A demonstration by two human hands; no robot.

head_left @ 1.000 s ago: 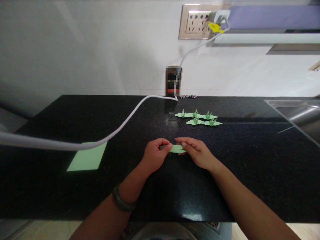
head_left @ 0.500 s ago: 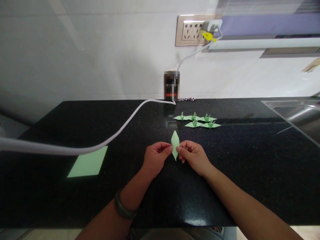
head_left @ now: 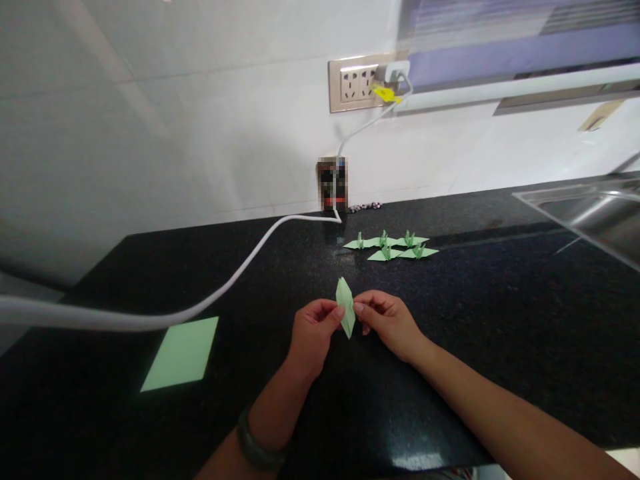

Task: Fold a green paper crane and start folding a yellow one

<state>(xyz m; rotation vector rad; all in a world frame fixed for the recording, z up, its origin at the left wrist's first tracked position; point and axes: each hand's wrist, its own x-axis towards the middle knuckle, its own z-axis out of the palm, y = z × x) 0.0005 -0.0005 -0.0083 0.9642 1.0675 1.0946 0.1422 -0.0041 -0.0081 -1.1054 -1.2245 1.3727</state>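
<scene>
A light green folded paper (head_left: 345, 308), long and pointed at both ends, is held upright between my two hands above the dark counter. My left hand (head_left: 314, 331) pinches its left side between thumb and fingers. At its right edge my right hand (head_left: 387, 321) is closed, thumb and index finger at the paper's middle. Beyond the hands, several finished green paper cranes (head_left: 386, 253) stand in two short rows with their wings spread. Flat on the counter to the left lies a green paper sheet (head_left: 183, 353).
A white cable (head_left: 250, 260) arches across the left side close to the camera. Against the wall stands a blurred-out dark device (head_left: 333, 185), with a charger in the socket (head_left: 357, 83) above. A metal sink (head_left: 600, 213) is at the right. The black counter (head_left: 250, 413) runs beneath everything.
The camera view has tilted and shifted slightly. The folded paper has turned a little, and my right thumb has moved from its face to its right edge.
</scene>
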